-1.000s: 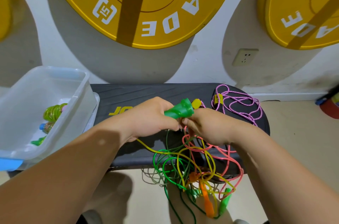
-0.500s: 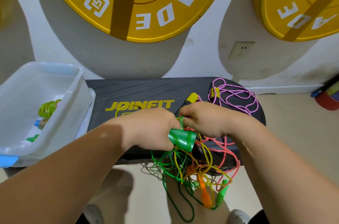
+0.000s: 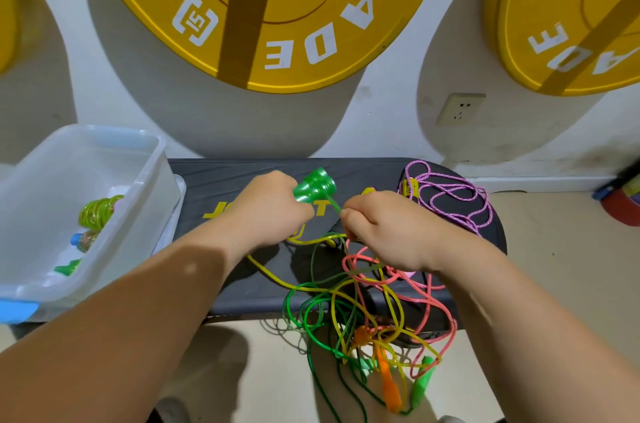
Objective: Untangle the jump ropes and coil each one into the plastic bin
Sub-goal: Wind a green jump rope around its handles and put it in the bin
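My left hand [image 3: 273, 211] grips a green jump-rope handle [image 3: 314, 185], whose flared end points up and away. My right hand [image 3: 384, 232] pinches the green cord just below that handle. Under both hands hangs a tangle of green, yellow and pink ropes [image 3: 363, 305], spilling off the front edge of the black step platform [image 3: 242, 180]. An orange handle [image 3: 389, 384] and a second green handle [image 3: 420, 384] dangle at the bottom. At the left stands a clear plastic bin [image 3: 152, 180] with a coiled yellow-green rope [image 3: 98, 211] inside.
A purple braided rope [image 3: 450, 194] lies loose on the platform's right end. Yellow weight plates [image 3: 277, 7] hang on the wall behind, with a wall socket [image 3: 459, 109] between them. A red object [image 3: 623, 204] sits on the floor at far right.
My left hand has lifted the green handle from low by the tangle up over the platform, tipping its flared end upward. My right hand followed, still pinching the cord.
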